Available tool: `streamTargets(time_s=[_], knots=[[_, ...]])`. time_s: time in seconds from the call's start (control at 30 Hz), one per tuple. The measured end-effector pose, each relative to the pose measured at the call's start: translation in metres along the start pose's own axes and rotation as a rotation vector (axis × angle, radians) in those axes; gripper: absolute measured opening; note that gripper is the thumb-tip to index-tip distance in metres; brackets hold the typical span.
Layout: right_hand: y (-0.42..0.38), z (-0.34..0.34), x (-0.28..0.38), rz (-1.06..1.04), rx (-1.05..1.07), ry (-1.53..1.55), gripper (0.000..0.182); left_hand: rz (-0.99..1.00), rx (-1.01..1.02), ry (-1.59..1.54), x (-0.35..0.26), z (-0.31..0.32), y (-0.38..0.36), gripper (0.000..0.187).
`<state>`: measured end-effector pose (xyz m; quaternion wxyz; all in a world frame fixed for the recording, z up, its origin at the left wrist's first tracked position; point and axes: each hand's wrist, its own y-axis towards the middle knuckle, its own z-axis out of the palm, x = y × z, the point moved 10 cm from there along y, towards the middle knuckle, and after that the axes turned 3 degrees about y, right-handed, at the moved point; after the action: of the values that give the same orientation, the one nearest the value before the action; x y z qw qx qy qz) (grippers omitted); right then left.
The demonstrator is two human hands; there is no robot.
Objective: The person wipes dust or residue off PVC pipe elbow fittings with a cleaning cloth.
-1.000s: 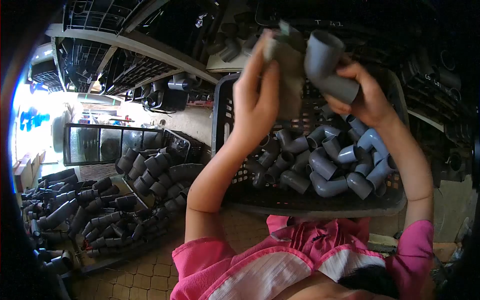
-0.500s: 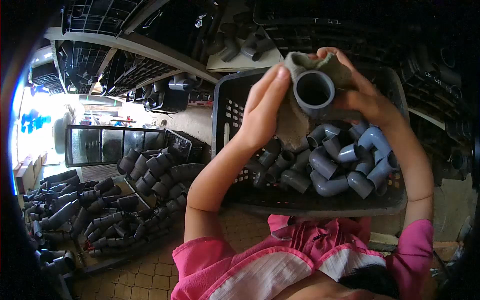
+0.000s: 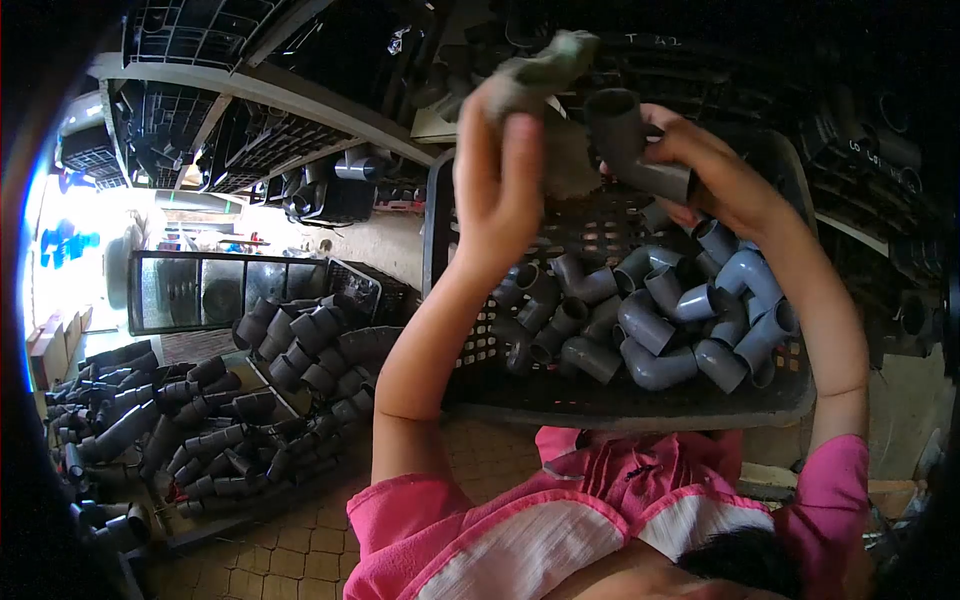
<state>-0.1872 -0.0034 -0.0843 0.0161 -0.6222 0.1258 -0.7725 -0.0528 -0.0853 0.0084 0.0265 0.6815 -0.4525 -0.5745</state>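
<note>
My left hand point(image 3: 497, 170) is raised over the far left part of the basket, closed on a greenish-grey cloth point(image 3: 545, 75) that is smeared by motion. In my right hand point(image 3: 705, 165) is a dark grey plastic pipe elbow point(image 3: 625, 140), one round mouth turned up and the other towards the lower right. My fingers wrap around its right side. Below both hands, several more grey pipe elbows point(image 3: 645, 325) lie heaped in a black plastic basket point(image 3: 640, 415) with perforated walls. A brown piece of cloth or sacking point(image 3: 575, 165) shows behind the elbow.
On the left, a large heap of grey pipe fittings point(image 3: 215, 420) lies on the floor beside a dark frame point(image 3: 230, 290). Black wire crates point(image 3: 200, 35) fill racks at upper left. More dark crates point(image 3: 870, 150) stand at the right. Brown floor tiles point(image 3: 270, 545) show below.
My left hand has moved away to the left and up with the cloth, off the elbow. My right hand has tilted the elbow, so its bend now shows.
</note>
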Motion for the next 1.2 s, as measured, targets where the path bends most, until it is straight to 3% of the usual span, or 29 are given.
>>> streamTargets(time_s=[0.03, 0.1, 0.17, 0.27, 0.4, 0.43, 0.47, 0.53, 0.6, 0.63, 0.73, 0.8, 0.87, 0.93, 1.03, 1.2], knots=[[0.003, 0.001, -0.009, 0.01, 0.056, 0.127, 0.036, 0.252, 0.072, 0.216, -0.019, 0.012, 0.003, 0.036], [0.005, -0.001, -0.015, 0.012, 0.118, 0.318, 0.033, 0.531, 0.204, 0.586, -0.033, 0.04, -0.006, 0.045], [0.001, -0.007, -0.008, -0.016, 0.045, 0.291, 0.033, 0.581, 0.322, 0.895, -0.025, 0.059, -0.016, 0.057], [0.002, -0.02, 0.002, -0.094, -0.079, 0.088, 0.042, 0.557, 0.345, 1.032, -0.017, 0.061, -0.013, 0.064], [-0.003, -0.02, -0.004, -0.145, -0.26, -0.233, 0.064, 0.637, 0.36, 1.148, -0.014, 0.073, -0.02, 0.059], [0.009, -0.013, -0.015, -0.083, -0.118, -0.301, 0.073, 0.662, 0.338, 1.198, -0.015, 0.076, -0.023, 0.057], [0.009, -0.012, -0.024, -0.002, -0.073, -0.301, 0.077, 0.641, 0.331, 1.209, -0.013, 0.078, -0.024, 0.058], [0.008, -0.021, -0.015, -0.07, -0.15, -0.331, 0.074, 0.598, 0.317, 1.229, -0.01, 0.079, -0.025, 0.059], [0.009, -0.032, 0.013, -0.403, -0.251, -0.387, 0.069, 0.563, 0.336, 1.197, -0.011, 0.076, -0.023, 0.06], [0.004, -0.043, 0.013, -0.321, -0.324, -0.387, 0.066, 0.549, 0.351, 1.191, -0.01, 0.074, -0.023, 0.059], [0.004, -0.038, 0.019, -0.383, -0.3, -0.415, 0.072, 0.518, 0.346, 1.171, -0.004, 0.074, -0.024, 0.06], [0.001, -0.02, 0.022, -0.442, -0.295, -0.63, 0.072, 0.457, 0.355, 1.166, -0.001, 0.075, -0.025, 0.062], [-0.003, -0.013, 0.014, -0.56, -0.421, -0.847, 0.07, 0.401, 0.383, 1.096, 0.005, 0.073, -0.023, 0.063], [-0.009, -0.003, 0.032, -0.621, -0.402, -0.885, 0.07, 0.367, 0.394, 1.039, 0.009, 0.07, -0.021, 0.065], [-0.016, -0.008, 0.049, -0.731, -0.534, -1.085, 0.069, 0.354, 0.391, 0.972, 0.005, 0.064, -0.02, 0.067], [-0.019, 0.009, 0.04, -0.753, -0.418, -1.013, 0.066, 0.315, 0.349, 0.896, 0.006, 0.069, -0.024, 0.067]])
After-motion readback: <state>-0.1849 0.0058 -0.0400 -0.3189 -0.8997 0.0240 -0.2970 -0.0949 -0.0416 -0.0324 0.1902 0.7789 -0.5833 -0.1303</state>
